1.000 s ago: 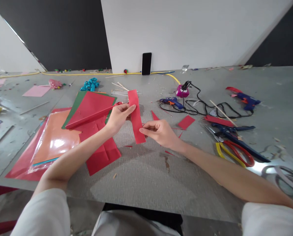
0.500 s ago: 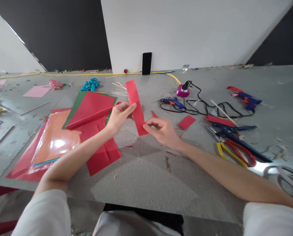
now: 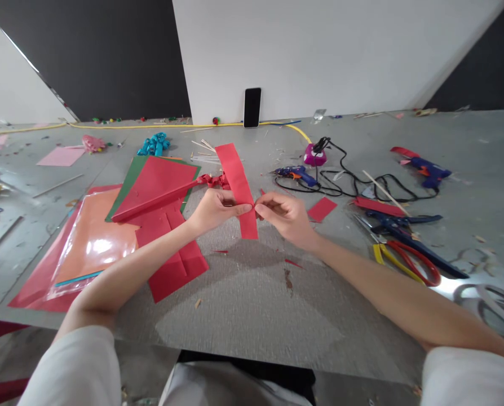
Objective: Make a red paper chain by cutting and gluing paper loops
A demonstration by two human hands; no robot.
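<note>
Both hands hold a red paper strip (image 3: 235, 173) upright and slightly tilted above the table. My left hand (image 3: 213, 211) pinches it from the left, thumb across its lower half. At the strip's right edge, my right hand (image 3: 286, 219) has thumb and fingertips pressed together on the paper, close to the left thumb. Behind the left hand lies a red rolled-paper stick (image 3: 159, 202) with a crumpled red end (image 3: 212, 180). It rests over red sheets (image 3: 161, 175) and a green sheet (image 3: 127, 186). Another cut red sheet (image 3: 180, 265) lies below the left wrist.
On the right are a blue glue gun (image 3: 296, 175), a second glue gun (image 3: 429, 171), black cords, scissors (image 3: 408, 262), pliers (image 3: 398, 228) and a small red piece (image 3: 322, 209). A phone (image 3: 252, 107) leans on the wall. Bagged orange paper (image 3: 100, 237) lies left.
My left hand has moved down the strip, toward the right hand. The right hand has shifted slightly up. The crumpled red end behind the left hand now shows.
</note>
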